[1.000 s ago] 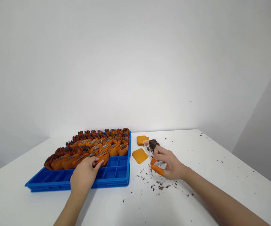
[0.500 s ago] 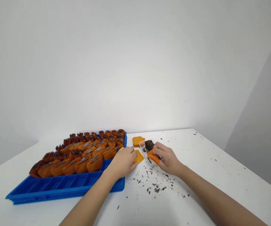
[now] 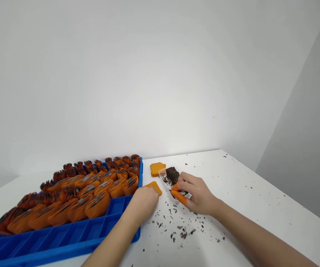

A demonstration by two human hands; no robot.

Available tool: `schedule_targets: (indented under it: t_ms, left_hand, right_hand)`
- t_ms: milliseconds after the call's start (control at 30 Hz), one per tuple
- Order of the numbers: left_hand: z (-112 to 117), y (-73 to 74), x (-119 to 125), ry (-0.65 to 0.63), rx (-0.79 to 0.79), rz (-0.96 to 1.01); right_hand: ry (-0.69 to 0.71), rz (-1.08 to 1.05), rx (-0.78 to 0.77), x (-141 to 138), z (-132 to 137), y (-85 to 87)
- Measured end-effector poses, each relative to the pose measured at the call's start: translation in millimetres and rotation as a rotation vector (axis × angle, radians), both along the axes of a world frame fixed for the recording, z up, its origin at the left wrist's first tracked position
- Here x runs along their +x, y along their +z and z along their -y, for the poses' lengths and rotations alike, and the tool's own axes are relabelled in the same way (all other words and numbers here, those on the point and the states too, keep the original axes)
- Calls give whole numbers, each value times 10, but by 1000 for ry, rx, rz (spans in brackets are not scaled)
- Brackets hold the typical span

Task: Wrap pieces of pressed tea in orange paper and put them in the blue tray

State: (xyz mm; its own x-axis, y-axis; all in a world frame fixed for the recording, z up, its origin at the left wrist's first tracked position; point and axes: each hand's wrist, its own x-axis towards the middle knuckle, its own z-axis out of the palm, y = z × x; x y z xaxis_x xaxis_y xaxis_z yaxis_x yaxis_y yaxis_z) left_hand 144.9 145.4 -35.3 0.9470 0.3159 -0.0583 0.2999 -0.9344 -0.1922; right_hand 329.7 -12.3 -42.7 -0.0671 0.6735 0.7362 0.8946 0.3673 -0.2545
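My left hand [image 3: 144,203] is curled closed at the near edge of a small orange square sheet [image 3: 155,186] lying on the table. Its fingertips are hidden behind the knuckles. My right hand [image 3: 197,193] has orange covers [image 3: 179,196] on the thumb and forefinger, pinched together over the near end of a clear plastic container [image 3: 163,178]. Whatever sits between those fingertips cannot be made out. Inside the container stands a dark brown, layered stack [image 3: 172,173], with loose dark flakes near it.
A blue compartment tray [image 3: 73,237] at left holds rows of orange folded pouches [image 3: 97,205] with dark markings. Behind the container lies a stack of orange sheets [image 3: 157,168]. Dark flakes [image 3: 183,234] are scattered over the white table [image 3: 249,207]. A wall [image 3: 160,81] rises behind.
The view has shifted, so the tray appears lower and further left. My left hand has drawn slightly nearer and its fingers have curled in. My right hand stays pinched at the container.
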Motion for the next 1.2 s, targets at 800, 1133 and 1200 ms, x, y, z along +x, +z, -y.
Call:
schedule_targets:
  t_ms: [800,1133,1200]
  left_hand:
    - [229,213,-218,-226,-73,52]
    - [129,150,-252,-302,-502,198]
    - [79,156,-258,-307,-516,261]
  right_hand:
    - [6,-13,-32,17,-12,-28]
    - [4,8,-44,1,0,-11]
    - [5,10,-32,-15,0,-3]
